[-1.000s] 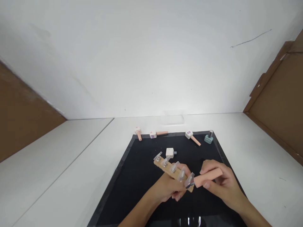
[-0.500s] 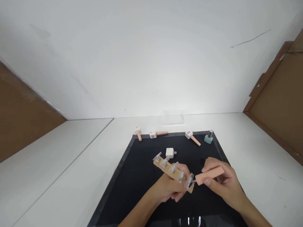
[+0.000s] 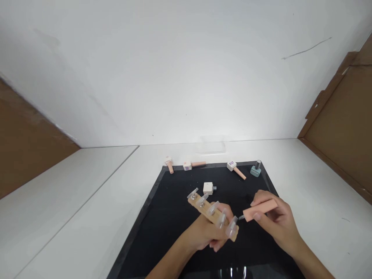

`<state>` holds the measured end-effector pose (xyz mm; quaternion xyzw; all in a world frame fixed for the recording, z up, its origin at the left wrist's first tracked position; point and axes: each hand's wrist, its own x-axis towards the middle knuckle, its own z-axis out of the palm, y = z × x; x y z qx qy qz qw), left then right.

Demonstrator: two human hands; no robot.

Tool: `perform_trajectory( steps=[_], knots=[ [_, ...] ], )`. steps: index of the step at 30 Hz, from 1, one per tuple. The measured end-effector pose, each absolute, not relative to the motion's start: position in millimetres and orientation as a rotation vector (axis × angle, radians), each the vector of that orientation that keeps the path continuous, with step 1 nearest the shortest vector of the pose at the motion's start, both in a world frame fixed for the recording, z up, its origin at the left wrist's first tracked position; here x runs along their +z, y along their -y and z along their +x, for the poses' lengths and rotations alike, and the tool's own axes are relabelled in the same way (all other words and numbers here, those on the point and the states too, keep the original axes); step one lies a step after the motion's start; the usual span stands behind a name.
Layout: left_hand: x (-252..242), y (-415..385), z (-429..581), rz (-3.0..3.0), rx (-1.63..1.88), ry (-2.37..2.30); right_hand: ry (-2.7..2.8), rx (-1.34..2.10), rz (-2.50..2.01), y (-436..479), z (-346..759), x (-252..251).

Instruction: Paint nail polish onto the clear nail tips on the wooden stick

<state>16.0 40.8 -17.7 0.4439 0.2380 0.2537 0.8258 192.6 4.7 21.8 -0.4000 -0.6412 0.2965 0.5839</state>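
The wooden strip (image 3: 205, 211) is gripped by the left hand (image 3: 213, 229) above the black mat (image 3: 162, 224), its long axis slanted from the far left to the near right. Clear nail tips are carried along it, and the nearest, the end nail tip (image 3: 231, 228), is set on the side closest to the right hand (image 3: 277, 219). The peach brush handle (image 3: 260, 210) is pinched there, angled across the strip's line, with its brush (image 3: 241, 217) pointed leftward at that tip's upper edge; whether contact is made cannot be told. The two hands are held apart, bridged only by the brush. The uncapped white bottle (image 3: 208, 188) is left lying beyond the strip.
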Motion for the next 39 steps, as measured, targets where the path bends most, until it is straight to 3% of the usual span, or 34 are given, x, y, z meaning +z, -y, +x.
perform_trajectory(
  steps=[19, 34, 39],
  knots=[
    [-17.7, -43.4, 17.6, 0.977, 0.54, -0.529, 1.487, 0.937, -0.802, -1.9, 194.1, 15.1],
    [-17.8, -42.5, 16.8, 0.992, 0.548, -0.494, 1.481, 0.679, -0.976, -5.0, 194.5, 16.5],
    [-17.5, -43.4, 17.7, 0.986, 0.565, -0.526, 1.463, 0.753, -0.868, -3.0, 193.3, 17.4]
  ],
)
